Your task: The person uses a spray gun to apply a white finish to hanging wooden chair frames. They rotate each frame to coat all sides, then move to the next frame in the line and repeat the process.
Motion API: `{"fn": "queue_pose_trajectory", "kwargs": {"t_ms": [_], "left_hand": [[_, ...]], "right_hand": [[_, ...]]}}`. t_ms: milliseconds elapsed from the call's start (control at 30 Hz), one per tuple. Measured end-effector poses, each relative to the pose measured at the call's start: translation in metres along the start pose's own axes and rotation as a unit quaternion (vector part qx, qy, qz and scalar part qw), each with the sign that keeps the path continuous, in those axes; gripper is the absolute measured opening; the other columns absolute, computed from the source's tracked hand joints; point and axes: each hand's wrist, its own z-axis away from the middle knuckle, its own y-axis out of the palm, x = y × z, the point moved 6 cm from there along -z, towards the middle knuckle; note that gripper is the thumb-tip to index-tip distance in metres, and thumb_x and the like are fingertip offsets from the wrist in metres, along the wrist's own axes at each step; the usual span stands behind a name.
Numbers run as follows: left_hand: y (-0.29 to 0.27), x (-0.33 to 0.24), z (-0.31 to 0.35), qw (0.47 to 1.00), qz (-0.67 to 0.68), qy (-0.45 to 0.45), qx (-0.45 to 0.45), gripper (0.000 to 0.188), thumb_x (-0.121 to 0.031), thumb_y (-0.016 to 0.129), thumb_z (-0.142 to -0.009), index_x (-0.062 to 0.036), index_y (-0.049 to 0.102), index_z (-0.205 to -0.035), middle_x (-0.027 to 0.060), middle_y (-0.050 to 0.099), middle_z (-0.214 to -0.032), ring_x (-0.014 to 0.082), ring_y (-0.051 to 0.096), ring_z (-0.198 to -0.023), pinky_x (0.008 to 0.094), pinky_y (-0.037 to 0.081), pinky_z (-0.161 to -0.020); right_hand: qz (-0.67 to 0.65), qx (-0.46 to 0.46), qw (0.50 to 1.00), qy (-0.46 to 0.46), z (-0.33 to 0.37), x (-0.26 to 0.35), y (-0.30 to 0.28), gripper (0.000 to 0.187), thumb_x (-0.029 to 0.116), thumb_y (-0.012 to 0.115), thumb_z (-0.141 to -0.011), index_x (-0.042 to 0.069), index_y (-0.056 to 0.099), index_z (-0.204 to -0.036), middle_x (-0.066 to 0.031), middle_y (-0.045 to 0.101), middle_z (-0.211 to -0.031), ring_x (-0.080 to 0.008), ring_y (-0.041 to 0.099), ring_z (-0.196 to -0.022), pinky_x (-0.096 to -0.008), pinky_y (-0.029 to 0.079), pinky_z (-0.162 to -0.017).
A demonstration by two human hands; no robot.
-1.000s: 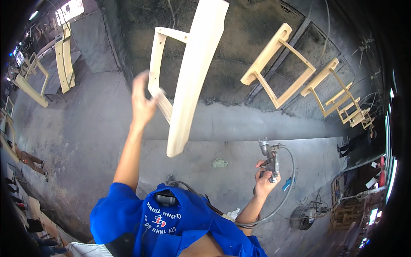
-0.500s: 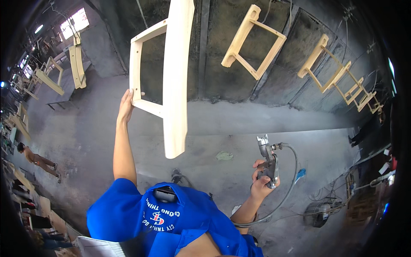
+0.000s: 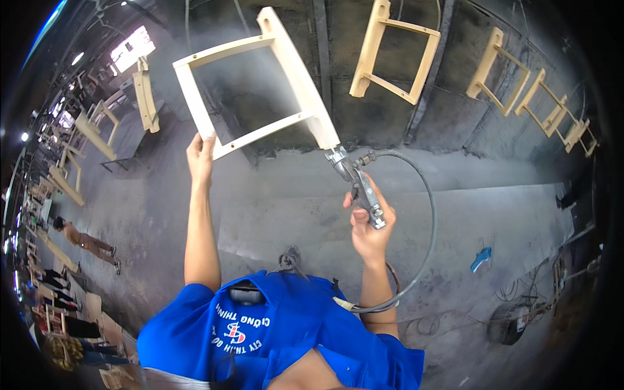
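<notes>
A pale wooden frame (image 3: 296, 71) hangs before me, its thick curved rail on the right and a thinner bar on the left. My left hand (image 3: 201, 156) grips its lower left corner, with fingers closed on the wood. In my right hand (image 3: 370, 224) is a metal spray gun (image 3: 354, 179), its nozzle close to the lower end of the thick rail. Whitish mist hangs within the frame's opening. A grey hose (image 3: 432, 214) loops from the gun past my right forearm.
More wooden frames (image 3: 416, 71) hang in a row to the right along a dark stained wall (image 3: 338, 123). Others (image 3: 146, 97) hang at the left. A person (image 3: 88, 242) stands at the far left. A blue item (image 3: 481, 259) and a round dark fan-like object (image 3: 510, 323) are on the right floor.
The frame has turned and tilted, its thick rail now slanting down to the right. My right hand has raised the spray gun up and left to the rail; mist has appeared.
</notes>
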Motion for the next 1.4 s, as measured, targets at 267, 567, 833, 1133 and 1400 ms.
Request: {"fn": "queue_pose_trajectory", "kwargs": {"t_ms": [267, 567, 833, 1133, 1400], "left_hand": [[-0.012, -0.010, -0.005, 0.995, -0.088, -0.022, 0.047, 0.038, -0.026, 0.064, -0.100, 0.0070, 0.070, -0.117, 0.0096, 0.074, -0.105, 0.0148, 0.065, -0.098, 0.0306, 0.047, -0.091], [-0.003, 0.051, -0.052, 0.960, -0.275, 0.026, 0.042, 0.033, -0.033, 0.075, -0.090, -0.0032, 0.076, -0.103, 0.0144, 0.059, -0.148, 0.0335, 0.034, -0.151, 0.0474, 0.029, -0.122], [-0.005, 0.159, -0.130, 0.974, -0.216, 0.047, 0.046, 0.030, -0.029, 0.079, -0.088, -0.0042, 0.070, -0.103, 0.0161, 0.062, -0.144, 0.0396, 0.034, -0.150, 0.0517, 0.030, -0.121], [0.006, 0.263, -0.229, 0.994, 0.005, 0.007, 0.106, 0.029, -0.018, 0.069, -0.100, -0.0006, 0.054, -0.117, 0.0201, 0.071, -0.119, 0.0277, 0.067, -0.118, 0.0387, 0.049, -0.102], [0.011, 0.314, -0.269, 0.994, -0.051, -0.003, 0.099, 0.036, -0.025, 0.071, -0.097, -0.0055, 0.054, -0.123, 0.0159, 0.070, -0.122, 0.0330, 0.060, -0.123, 0.0463, 0.038, -0.107]], "right_hand": [[-0.135, 0.076, 0.985, 0.078, 0.047, -0.041, -0.008, 0.072, 0.052, 0.072, -0.096, -0.004, 0.061, -0.141, -0.0001, 0.066, -0.080, -0.0021, 0.049, -0.059, -0.0202, 0.037, -0.053], [-0.046, 0.024, 0.970, 0.238, 0.063, -0.107, 0.017, 0.059, 0.052, 0.063, -0.102, -0.003, 0.067, -0.124, -0.0049, 0.069, -0.076, -0.0023, 0.045, -0.049, -0.0205, 0.034, -0.043], [0.188, -0.054, 0.951, 0.241, -0.090, -0.169, 0.048, 0.058, 0.058, 0.059, -0.103, 0.000, 0.066, -0.104, -0.0056, 0.067, -0.072, -0.0038, 0.044, -0.043, -0.0222, 0.032, -0.040], [0.280, 0.352, 0.869, 0.204, -0.312, -0.141, 0.245, 0.043, 0.044, 0.066, -0.102, 0.003, 0.073, -0.113, 0.0054, 0.064, -0.073, -0.0028, 0.045, -0.053, -0.0229, 0.036, -0.047], [0.553, 0.285, 0.781, 0.060, -0.446, -0.118, 0.345, 0.049, 0.049, 0.061, -0.104, 0.005, 0.065, -0.085, 0.0032, 0.054, -0.061, -0.0056, 0.041, -0.050, -0.0276, 0.035, -0.048]]}}
